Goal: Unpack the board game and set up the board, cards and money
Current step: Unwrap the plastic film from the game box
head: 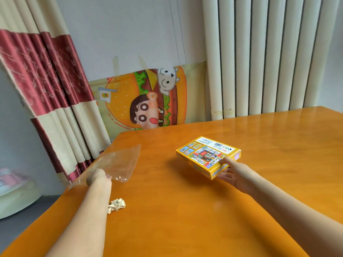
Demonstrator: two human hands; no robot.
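A yellow board game box point(206, 153) is held a little above the orange table point(185, 210), back side up, with a barcode and small pictures showing. My right hand point(231, 171) grips its near right corner, thumb on top and fingers underneath. My left hand point(99, 178) holds a clear plastic bag point(118, 162) at the table's left edge; the bag spreads away from the hand over the table corner. The box is closed.
A crumpled scrap of paper point(117, 205) lies on the table beside my left forearm. Behind the table hang a cartoon burger banner point(148, 101), a red and cream curtain point(46, 86) at left and pale curtains point(269, 52) at right.
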